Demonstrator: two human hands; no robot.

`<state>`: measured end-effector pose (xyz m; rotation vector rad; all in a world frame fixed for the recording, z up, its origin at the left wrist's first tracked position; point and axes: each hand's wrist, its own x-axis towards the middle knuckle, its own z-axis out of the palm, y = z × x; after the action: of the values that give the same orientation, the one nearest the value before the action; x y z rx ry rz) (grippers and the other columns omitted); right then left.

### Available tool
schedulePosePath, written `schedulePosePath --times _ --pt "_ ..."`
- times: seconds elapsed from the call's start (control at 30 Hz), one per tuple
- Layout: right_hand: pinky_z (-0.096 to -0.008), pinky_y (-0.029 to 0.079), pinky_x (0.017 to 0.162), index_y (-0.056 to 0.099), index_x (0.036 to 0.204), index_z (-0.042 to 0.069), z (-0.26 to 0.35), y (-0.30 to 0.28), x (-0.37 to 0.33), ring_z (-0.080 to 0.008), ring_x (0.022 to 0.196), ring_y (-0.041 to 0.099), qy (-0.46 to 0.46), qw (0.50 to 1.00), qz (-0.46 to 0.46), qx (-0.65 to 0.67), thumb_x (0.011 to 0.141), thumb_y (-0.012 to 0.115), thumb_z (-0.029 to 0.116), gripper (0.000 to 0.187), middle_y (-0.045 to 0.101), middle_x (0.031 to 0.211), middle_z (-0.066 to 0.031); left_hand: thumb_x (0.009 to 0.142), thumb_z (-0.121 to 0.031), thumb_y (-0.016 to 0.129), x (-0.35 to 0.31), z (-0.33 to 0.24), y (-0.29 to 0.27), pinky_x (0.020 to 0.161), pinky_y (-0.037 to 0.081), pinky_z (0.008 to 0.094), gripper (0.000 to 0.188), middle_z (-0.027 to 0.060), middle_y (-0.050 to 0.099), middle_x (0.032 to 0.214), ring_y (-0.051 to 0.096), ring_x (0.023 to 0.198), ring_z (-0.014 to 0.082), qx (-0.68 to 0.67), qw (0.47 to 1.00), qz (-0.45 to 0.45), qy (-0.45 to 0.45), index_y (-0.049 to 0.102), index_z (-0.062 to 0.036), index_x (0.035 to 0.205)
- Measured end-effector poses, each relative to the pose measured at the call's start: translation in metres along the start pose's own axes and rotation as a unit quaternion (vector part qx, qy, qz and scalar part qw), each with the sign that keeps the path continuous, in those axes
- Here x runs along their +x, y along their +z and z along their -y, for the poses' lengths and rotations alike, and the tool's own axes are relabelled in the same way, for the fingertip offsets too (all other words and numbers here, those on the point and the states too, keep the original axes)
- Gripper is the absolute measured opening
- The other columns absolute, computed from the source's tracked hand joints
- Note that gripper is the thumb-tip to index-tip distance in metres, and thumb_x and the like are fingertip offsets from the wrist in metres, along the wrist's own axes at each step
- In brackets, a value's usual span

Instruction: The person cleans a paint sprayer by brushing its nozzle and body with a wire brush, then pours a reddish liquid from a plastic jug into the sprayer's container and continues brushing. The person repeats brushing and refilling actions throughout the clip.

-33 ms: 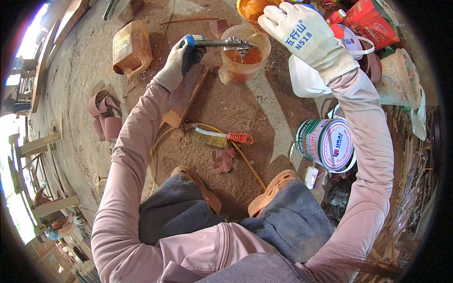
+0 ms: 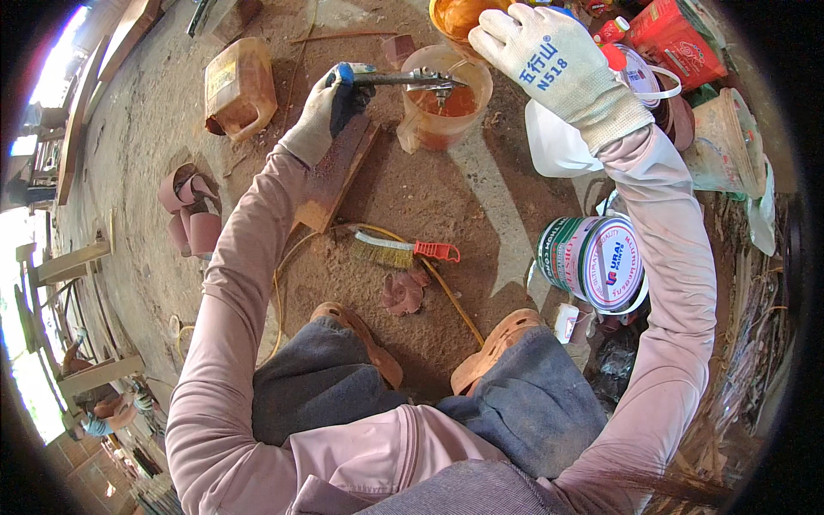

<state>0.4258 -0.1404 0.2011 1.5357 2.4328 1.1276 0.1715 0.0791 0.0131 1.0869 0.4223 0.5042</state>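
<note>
My left hand, in a pale glove with a dark palm, is closed round a dark, narrow metal tool with a shiny jaw-like head. That head hangs over a translucent plastic tub of orange-brown liquid. Up at the right, my gloved right hand shows its back, fingers curled beside an orange-stained container. Whatever those fingers hold is hidden. A rust-coloured board lies below my left hand.
A wire brush with a red handle lies before my feet, by a yellow hose. Right of it stands a paint can, with a white jug behind. At left are a cut-open jug and curled sanding sheets.
</note>
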Motion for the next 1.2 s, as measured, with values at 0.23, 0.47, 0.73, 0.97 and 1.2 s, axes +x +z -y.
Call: schedulePosePath --times 0.23,0.47,0.73,0.97,1.2 --pt "-0.0303 0.047 0.065 0.063 0.093 0.015 -0.001 -0.018 0.009 -0.0150 0.078 0.058 -0.013 1.000 0.014 -0.005 0.083 0.058 0.020 0.012 0.055 0.085 0.0008 0.099 -0.043 0.060 0.005 0.002 0.009 0.069 0.050 0.0265 0.043 0.0058 0.067 0.095 0.061 0.078 0.0125 0.066 0.993 0.019 0.092 0.060 -0.0044 0.119" --pt "-0.0287 0.053 0.076 0.060 0.105 0.016 0.003 -0.002 -0.008 -0.0157 0.093 0.062 -0.016 0.999 0.023 -0.027 0.078 0.063 0.020 0.027 0.057 0.100 0.0017 0.100 -0.053 0.052 -0.002 -0.004 0.030 0.072 0.047 0.0253 0.050 0.0031 0.065 0.096 0.057 0.079 0.0095 0.153 0.977 0.012 0.149 0.058 -0.0063 0.117" --pt "-0.0300 0.053 0.076 0.061 0.106 0.015 0.009 -0.001 -0.013 -0.0166 0.092 0.061 -0.007 0.999 0.034 0.000 0.079 0.063 0.021 0.027 0.059 0.099 0.0014 0.105 -0.045 0.042 0.002 -0.001 0.033 0.074 0.047 0.0256 0.043 0.0020 0.062 0.095 0.054 0.080 0.0087 0.242 0.953 -0.010 0.182 0.055 -0.0053 0.117" --pt "-0.0302 0.051 0.070 0.063 0.109 0.018 0.010 0.008 -0.004 -0.0159 0.087 0.060 -0.020 0.999 -0.029 0.021 0.083 0.061 0.023 0.027 0.061 0.097 0.0021 0.109 -0.027 0.040 0.003 -0.008 0.039 0.077 0.050 0.0289 0.028 0.0038 0.059 0.094 0.057 0.082 0.0112 0.336 0.916 -0.081 0.202 0.052 -0.0032 0.116" --pt "-0.0294 0.053 0.073 0.060 0.097 0.016 0.010 -0.004 0.012 -0.0159 0.087 0.061 -0.020 0.999 -0.046 0.021 0.075 0.066 0.021 0.023 0.056 0.097 0.0017 0.109 -0.021 0.038 -0.001 -0.016 0.050 0.076 0.052 0.0298 0.024 0.0063 0.061 0.094 0.061 0.082 0.0133 0.370 0.904 -0.066 0.206 0.051 -0.0019 0.115"
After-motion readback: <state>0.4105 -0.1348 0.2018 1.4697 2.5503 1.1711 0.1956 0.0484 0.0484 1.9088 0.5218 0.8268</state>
